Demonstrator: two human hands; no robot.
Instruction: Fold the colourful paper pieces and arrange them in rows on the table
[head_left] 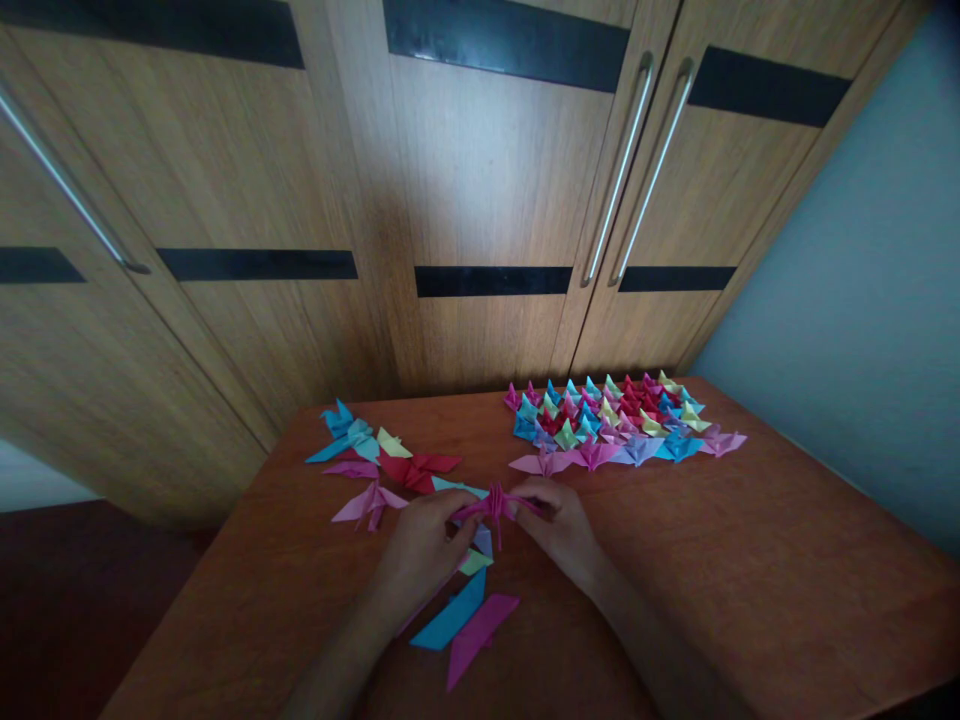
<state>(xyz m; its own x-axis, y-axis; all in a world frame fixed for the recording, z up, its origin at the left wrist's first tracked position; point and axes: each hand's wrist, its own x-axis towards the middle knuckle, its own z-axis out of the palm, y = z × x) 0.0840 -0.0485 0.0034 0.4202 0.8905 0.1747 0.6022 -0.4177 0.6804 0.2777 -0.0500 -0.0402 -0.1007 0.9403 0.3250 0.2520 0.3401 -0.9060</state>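
Both my hands meet over the middle of a brown wooden table. My left hand and my right hand each pinch one side of a pink folded paper figure, held just above the tabletop. Under my left hand lie flat folded strips: a blue one, a pink one and a small pale green piece. To the left sits a loose group of folded figures in blue, red, pink and green.
At the back right of the table, several small folded paper figures in many colours are laid out in tight rows. Wooden wardrobe doors with long metal handles stand right behind the table. A pale wall runs along the right.
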